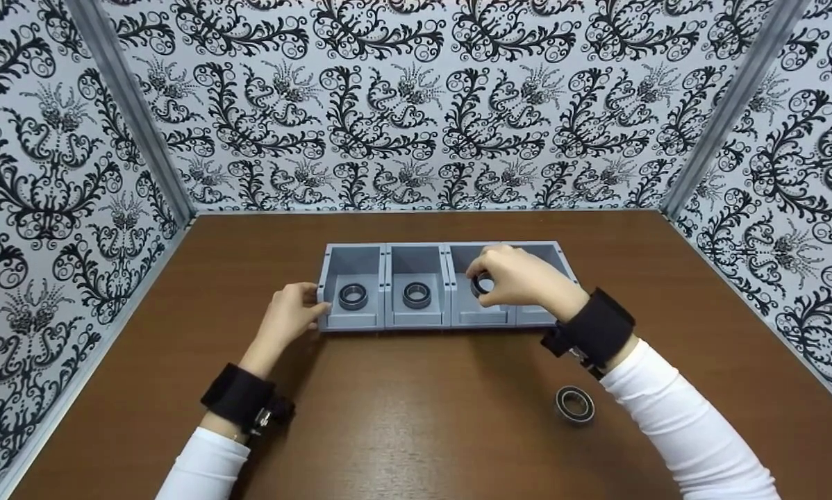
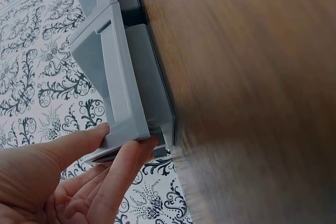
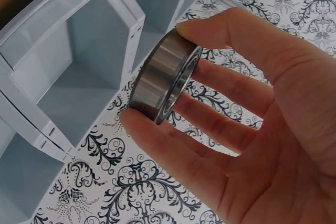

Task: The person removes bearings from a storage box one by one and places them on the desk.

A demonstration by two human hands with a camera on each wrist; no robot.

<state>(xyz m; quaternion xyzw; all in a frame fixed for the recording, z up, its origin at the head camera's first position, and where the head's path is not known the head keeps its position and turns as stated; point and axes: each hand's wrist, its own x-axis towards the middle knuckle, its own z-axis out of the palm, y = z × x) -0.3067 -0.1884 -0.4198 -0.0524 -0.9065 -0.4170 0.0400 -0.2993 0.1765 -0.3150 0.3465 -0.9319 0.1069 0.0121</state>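
A row of grey plastic bins (image 1: 417,319) stands joined side by side on the brown table. One ball bearing (image 1: 353,296) lies flat in the leftmost bin, and a second bearing (image 1: 417,295) lies in the bin beside it. Over the third bin my right hand (image 1: 523,276) pinches another bearing (image 3: 164,77) by its outer rim, between thumb and index finger. My left hand (image 1: 291,312) grips the left front corner of the leftmost bin (image 2: 123,124), thumb on the rim and fingers against the outer side.
On the table (image 1: 388,430), to the right and in front of the bins, lies a loose bearing (image 1: 575,405), close to my right forearm. Patterned black-and-white walls (image 1: 416,104) enclose the table at the back and both sides.
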